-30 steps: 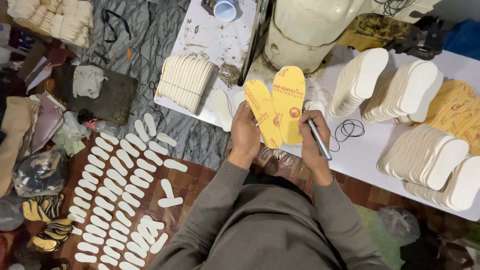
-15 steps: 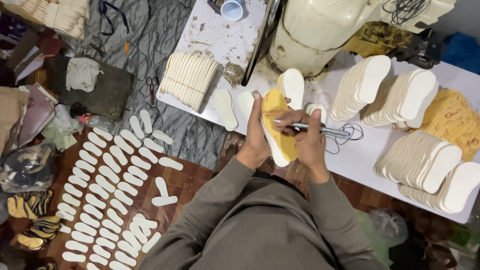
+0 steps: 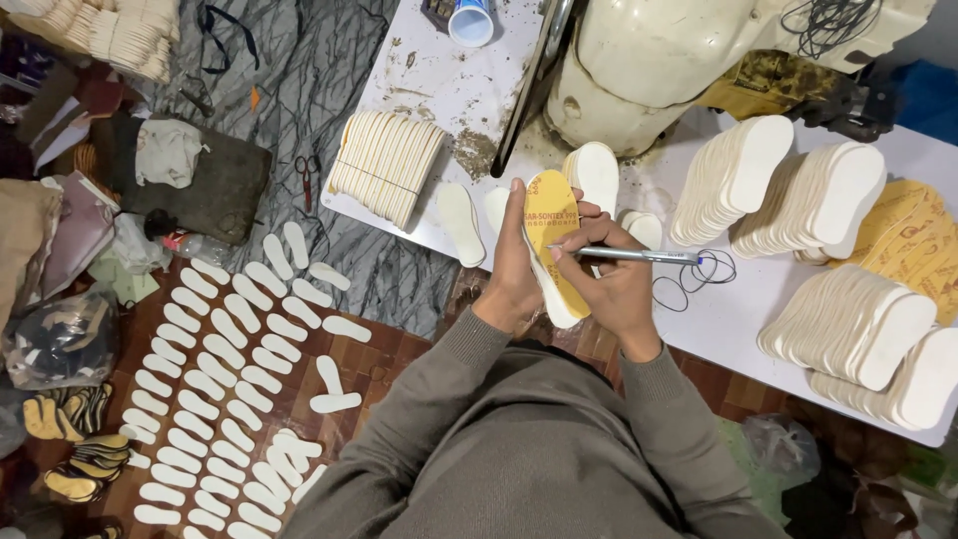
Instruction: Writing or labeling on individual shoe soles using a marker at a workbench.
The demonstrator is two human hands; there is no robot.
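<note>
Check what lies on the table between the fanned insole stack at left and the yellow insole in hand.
Head view: two loose white insoles lie on the table between the fanned stack and the yellow insole.

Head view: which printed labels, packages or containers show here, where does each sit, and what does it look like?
Yellow insole: held in the left hand, red print on it, pen in the right hand.
Printed yellow sheets: table's right edge, red lettering.
Paper cup: table top, white and blue.
</note>
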